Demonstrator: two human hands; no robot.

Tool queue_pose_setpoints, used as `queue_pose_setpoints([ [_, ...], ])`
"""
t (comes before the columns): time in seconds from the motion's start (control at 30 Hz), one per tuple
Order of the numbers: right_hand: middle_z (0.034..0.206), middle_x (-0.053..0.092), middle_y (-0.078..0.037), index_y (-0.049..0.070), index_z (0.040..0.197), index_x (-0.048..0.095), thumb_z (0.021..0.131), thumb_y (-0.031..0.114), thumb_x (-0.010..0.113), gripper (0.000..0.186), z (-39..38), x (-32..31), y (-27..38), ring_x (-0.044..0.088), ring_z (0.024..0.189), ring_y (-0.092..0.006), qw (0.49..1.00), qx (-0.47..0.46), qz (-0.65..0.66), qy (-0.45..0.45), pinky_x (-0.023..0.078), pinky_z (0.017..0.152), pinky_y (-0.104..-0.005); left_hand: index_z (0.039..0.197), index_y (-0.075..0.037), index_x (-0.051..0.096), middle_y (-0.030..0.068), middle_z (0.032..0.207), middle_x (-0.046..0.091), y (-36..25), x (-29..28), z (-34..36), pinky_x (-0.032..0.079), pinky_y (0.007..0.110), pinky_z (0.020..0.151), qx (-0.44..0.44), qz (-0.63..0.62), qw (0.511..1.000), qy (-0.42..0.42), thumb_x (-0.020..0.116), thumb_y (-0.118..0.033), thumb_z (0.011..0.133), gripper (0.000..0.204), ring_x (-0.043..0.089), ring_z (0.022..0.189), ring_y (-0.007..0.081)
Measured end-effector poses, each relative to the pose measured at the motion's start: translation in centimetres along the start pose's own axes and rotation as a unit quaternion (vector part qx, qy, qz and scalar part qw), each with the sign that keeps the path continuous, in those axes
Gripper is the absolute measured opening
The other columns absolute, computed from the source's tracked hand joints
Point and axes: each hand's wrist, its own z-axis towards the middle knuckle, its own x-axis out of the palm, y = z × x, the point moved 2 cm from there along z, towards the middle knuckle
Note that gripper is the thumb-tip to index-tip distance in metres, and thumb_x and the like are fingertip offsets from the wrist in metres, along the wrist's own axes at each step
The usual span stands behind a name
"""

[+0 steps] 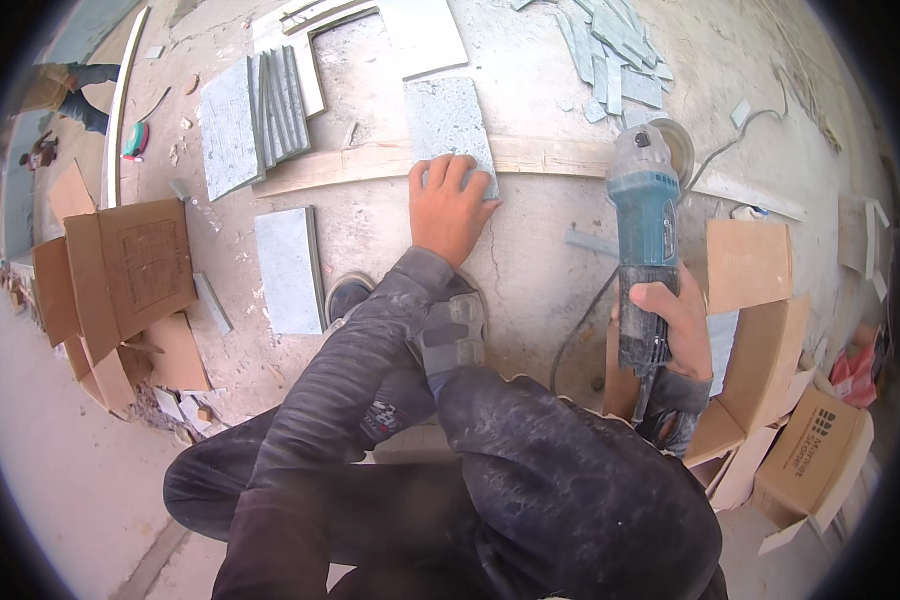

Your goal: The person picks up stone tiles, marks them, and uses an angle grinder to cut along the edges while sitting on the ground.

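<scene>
Head view: the left hand (450, 205) lies flat, fingers spread, on a rough grey rectangular stone tile (448, 122) across a pale wooden batten (350, 165) — the right hand (675, 325) is wrapped tight around a teal angle grinder (643, 215), its disc just right of the tile.

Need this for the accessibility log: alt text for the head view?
A crouching person's left hand presses a grey stone tile laid across a wooden plank, while the right hand grips a blue angle grinder. More tiles, offcuts and cardboard boxes lie around.

Grey stone tile (448, 120) flat across wood strip (speckled, rect.); blue angle grinder (645, 220) upright, disc w/ guard at top.
</scene>
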Motion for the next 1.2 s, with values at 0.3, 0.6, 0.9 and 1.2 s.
queue_pose_setpoints([
  [0.3, 0.082, 0.061, -0.012, -0.003, 0.109, 0.051, 0.074, 0.018, 0.069, 0.043, -0.4, 0.0, 0.3, 0.063, 0.064, -0.0182, 1.0, 0.006, 0.011, -0.016, 0.054, 0.057, -0.0305, 0.125, 0.002, 0.055, 0.0138, 0.108, 0.064, 3.9, -1.9, -5.2, 0.049, 0.036, 0.087, -0.437, -0.329, 0.837, -0.012, 0.08, -0.03, 0.079, 0.061, 0.061, 0.098, 0.0222],
  [0.6, 0.083, 0.062, -0.012, -0.003, 0.106, 0.053, 0.075, 0.018, 0.069, 0.042, -0.1, 0.4, -0.2, 0.063, 0.063, -0.0184, 1.0, 0.013, -0.002, -0.009, 0.054, 0.054, -0.0304, 0.106, -0.002, 0.065, 0.0063, 0.095, 0.07, 5.8, -1.4, -5.8, 0.052, 0.024, 0.075, -0.546, -0.575, 0.609, 0.022, 0.062, -0.022, 0.096, 0.022, 0.064, 0.082, 0.0118],
  [0.9, 0.081, 0.061, -0.012, -0.003, 0.107, 0.052, 0.075, 0.02, 0.07, 0.044, -0.4, 0.3, 0.1, 0.063, 0.062, -0.0179, 1.0, 0.001, -0.004, -0.005, 0.053, 0.052, -0.0302, 0.118, -0.003, 0.058, 0.0092, 0.107, 0.065, 6.1, 0.2, -7.1, 0.05, 0.03, 0.083, -0.538, -0.702, 0.466, 0.005, 0.065, -0.023, 0.094, 0.031, 0.061, 0.094, 0.0158],
  [1.2, 0.082, 0.06, -0.01, -0.002, 0.11, 0.052, 0.075, 0.018, 0.071, 0.046, -0.2, 0.0, -0.1, 0.063, 0.065, -0.0173, 1.0, 0.026, -0.006, -0.004, 0.051, 0.057, -0.0296, 0.134, 0.0, 0.043, 0.0259, 0.138, 0.034, -1.9, -1.5, -1.5, 0.03, 0.053, 0.105, -0.279, -0.063, 0.957, -0.04, 0.08, -0.038, 0.075, 0.079, 0.033, 0.127, 0.0422],
])
